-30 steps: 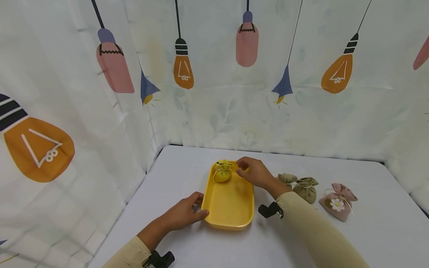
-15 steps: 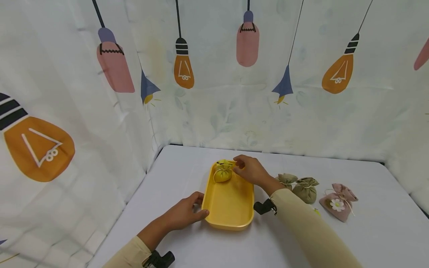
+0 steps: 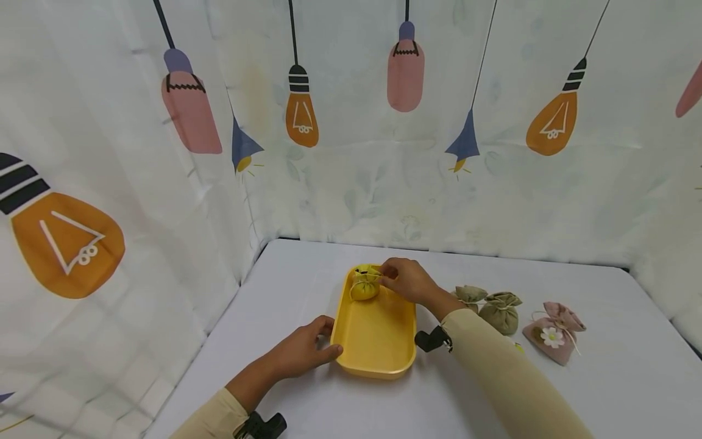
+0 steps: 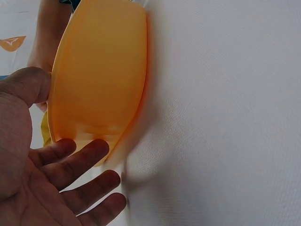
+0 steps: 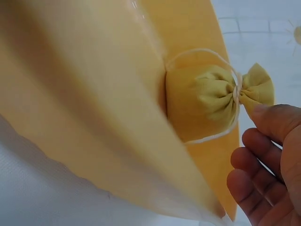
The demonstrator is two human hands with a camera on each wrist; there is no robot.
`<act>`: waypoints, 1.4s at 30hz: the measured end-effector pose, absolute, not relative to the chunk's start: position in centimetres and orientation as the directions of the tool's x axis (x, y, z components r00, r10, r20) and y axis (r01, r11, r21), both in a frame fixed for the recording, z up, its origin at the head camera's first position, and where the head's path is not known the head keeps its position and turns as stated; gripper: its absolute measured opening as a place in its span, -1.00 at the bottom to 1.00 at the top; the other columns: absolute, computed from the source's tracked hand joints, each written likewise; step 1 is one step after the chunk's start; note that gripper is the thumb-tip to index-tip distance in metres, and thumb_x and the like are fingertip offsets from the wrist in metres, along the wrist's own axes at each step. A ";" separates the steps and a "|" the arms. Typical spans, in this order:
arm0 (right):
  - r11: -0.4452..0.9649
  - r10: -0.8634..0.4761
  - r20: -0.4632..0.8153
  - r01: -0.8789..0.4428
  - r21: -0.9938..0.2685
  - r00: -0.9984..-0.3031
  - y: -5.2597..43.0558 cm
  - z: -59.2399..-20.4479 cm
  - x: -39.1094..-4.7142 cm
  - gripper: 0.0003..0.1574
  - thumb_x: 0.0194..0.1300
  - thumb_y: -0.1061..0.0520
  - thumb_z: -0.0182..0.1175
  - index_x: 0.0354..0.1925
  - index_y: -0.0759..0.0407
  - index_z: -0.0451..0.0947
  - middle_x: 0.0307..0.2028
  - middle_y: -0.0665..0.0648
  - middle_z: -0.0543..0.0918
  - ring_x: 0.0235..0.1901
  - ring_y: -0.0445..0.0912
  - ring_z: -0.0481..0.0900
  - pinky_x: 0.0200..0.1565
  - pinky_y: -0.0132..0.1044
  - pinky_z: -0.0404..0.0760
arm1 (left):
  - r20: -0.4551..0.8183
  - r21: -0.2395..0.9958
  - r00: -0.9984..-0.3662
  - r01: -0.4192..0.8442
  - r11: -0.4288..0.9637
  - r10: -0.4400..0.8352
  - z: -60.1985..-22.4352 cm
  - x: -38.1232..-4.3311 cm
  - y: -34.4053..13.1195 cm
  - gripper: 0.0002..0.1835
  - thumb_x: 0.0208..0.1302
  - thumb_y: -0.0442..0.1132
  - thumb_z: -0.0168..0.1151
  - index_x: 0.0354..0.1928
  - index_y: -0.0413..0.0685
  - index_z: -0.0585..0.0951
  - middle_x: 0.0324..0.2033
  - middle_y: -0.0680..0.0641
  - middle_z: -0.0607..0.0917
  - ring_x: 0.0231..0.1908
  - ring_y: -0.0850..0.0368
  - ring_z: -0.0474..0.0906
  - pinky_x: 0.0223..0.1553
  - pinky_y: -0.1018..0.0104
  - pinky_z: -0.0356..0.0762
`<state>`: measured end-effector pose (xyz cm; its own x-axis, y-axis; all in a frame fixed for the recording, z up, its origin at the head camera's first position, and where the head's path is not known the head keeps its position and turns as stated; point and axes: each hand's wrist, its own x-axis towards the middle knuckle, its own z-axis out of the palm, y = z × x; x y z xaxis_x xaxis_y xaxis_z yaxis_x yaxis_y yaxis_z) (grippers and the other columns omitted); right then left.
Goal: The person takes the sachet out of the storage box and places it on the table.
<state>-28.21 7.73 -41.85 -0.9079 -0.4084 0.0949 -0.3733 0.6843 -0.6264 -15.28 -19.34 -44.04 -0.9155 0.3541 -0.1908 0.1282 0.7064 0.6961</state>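
The yellow tray [image 3: 378, 341] stands on the white table, with a small yellow drawstring pouch [image 3: 364, 289] in its far left corner. At the pouch's gathered top, my right hand [image 3: 410, 281] pinches the cloth frill; the thumb lies on it in the right wrist view, and the index finger is hidden. The pouch [image 5: 202, 96] is tied with a pale cord. My left hand [image 3: 300, 349] rests against the tray's near left side. In the left wrist view its thumb touches the rim, while the fingers [image 4: 77, 165] extend loosely along the outer wall.
Right of the tray sit two olive-green pouches [image 3: 500, 312], partly behind the right forearm, and a pink pouch with a white flower [image 3: 554, 332]. A bit of yellow [image 3: 518, 346] shows beside the right sleeve. A patterned curtain [image 3: 351, 183] hangs behind the table.
My right hand has moved slightly left from beside the yellow pouch onto its top, and its fingers have closed on the frill. The left hand and tray stay in place.
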 end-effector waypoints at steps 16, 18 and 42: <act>0.650 -0.410 0.136 -0.393 -0.651 -0.902 9.4 -40.6 -26.5 -0.94 0.40 0.08 0.34 -0.18 0.01 0.66 -0.30 -0.08 0.65 -0.27 -0.15 0.60 -0.21 -0.24 0.65 | -0.183 0.694 -0.917 0.134 0.707 0.354 -44.1 -15.1 -19.2 -0.39 0.38 0.15 0.32 0.30 0.01 0.43 0.10 0.05 0.63 0.20 -0.07 0.52 0.23 -0.20 0.42; 0.637 -0.405 0.131 -0.382 -0.670 -0.905 9.8 -40.4 -26.1 -0.95 0.39 0.09 0.34 -0.20 0.02 0.66 -0.31 -0.07 0.65 -0.28 -0.14 0.60 -0.22 -0.24 0.65 | -0.187 0.690 -0.919 0.128 0.712 0.346 -44.0 -15.0 -19.2 -0.39 0.37 0.16 0.33 0.29 0.01 0.43 0.10 0.04 0.63 0.19 -0.07 0.52 0.21 -0.21 0.43; 0.581 -0.305 0.281 -0.411 -0.702 -0.910 14.4 -36.2 -22.0 -0.95 0.35 0.10 0.37 -0.26 0.03 0.67 -0.38 -0.05 0.65 -0.40 -0.07 0.57 -0.33 -0.15 0.60 | -0.172 0.683 -0.926 0.135 0.718 0.337 -44.0 -15.1 -19.3 -0.38 0.35 0.19 0.34 0.28 0.02 0.44 0.14 -0.01 0.63 0.17 -0.05 0.54 0.16 -0.17 0.47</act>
